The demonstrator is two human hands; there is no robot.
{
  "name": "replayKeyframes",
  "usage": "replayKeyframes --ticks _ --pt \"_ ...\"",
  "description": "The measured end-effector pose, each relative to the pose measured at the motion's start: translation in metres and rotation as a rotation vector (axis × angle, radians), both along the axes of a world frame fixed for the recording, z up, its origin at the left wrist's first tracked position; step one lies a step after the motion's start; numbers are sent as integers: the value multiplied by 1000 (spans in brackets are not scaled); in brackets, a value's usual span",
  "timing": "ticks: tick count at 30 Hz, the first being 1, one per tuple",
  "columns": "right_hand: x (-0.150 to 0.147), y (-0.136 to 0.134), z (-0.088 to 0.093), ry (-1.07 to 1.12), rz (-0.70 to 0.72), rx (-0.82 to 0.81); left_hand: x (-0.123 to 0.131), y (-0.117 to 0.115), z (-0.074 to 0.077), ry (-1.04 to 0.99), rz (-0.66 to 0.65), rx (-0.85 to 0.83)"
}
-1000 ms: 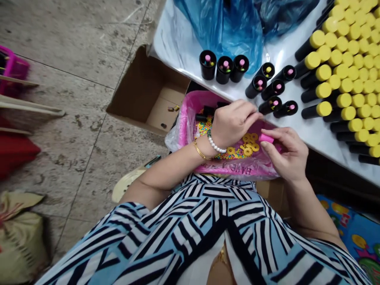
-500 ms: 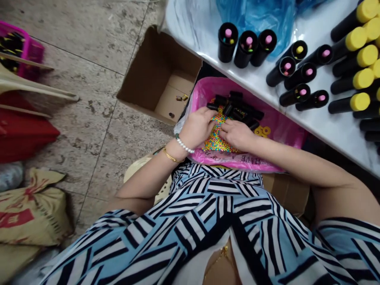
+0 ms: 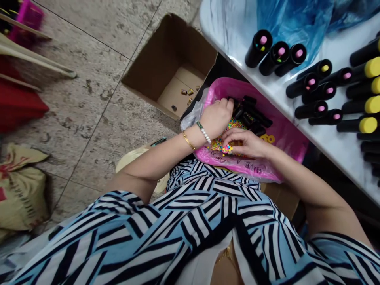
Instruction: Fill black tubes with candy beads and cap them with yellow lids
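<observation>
A pink plastic-lined bin [image 3: 285, 134] sits in front of my lap. It holds small multicoloured beads [image 3: 234, 124], several black tubes [image 3: 252, 116] and yellow rings [image 3: 268, 138]. My left hand [image 3: 218, 116], with a pearl bracelet and gold bangle at the wrist, reaches into the bin with fingers curled down among the black tubes. My right hand [image 3: 246, 143] rests on the beads, its fingers pinched on a few coloured beads at the near edge.
A white table [image 3: 231, 27] at the right carries black tubes with pink tips [image 3: 277, 53], yellow-capped tubes [image 3: 368, 103] and a blue plastic bag [image 3: 297, 19]. An open cardboard box [image 3: 169, 71] stands on the stone floor. Sacks [image 3: 20, 190] and red items lie at the left.
The view has swung left and both hands have shifted within the bin: the left went farther in toward the black tubes, the right drew back to the near edge and pinched beads.
</observation>
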State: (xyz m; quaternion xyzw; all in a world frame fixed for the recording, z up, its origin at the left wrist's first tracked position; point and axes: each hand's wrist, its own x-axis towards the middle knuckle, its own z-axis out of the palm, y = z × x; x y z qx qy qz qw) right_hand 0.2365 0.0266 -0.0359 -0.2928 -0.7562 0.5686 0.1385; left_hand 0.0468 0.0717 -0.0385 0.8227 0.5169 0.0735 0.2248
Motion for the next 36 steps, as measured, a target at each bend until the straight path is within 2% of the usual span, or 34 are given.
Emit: replayKeyframes --ticks 3,6,9,12,16,22,25,30,36 --pt "17 -3 23 19 -89 -14 -7 -12 1 -161 -2 23" --pt "31 -11 38 -48 -258 -37 -16 -27 8 -392 -30 26" --pt "41 -19 43 -51 -403 -96 -20 -45 18 -560 -38 -10" --pt "47 -24 44 19 -454 -102 -19 -59 27 -656 -45 -65" --pt "47 -23 52 39 -468 70 -15 -66 30 -707 -60 -16" --pt "38 -20 73 -157 -363 627 -11 -68 24 -690 -108 60" --pt "33 -22 77 -286 -309 793 -10 -70 20 -677 -123 76" --pt "24 -26 82 -343 -249 877 -8 -72 16 -669 -129 93" --pt "23 -27 91 -319 -265 885 -10 -73 13 -700 -104 104"
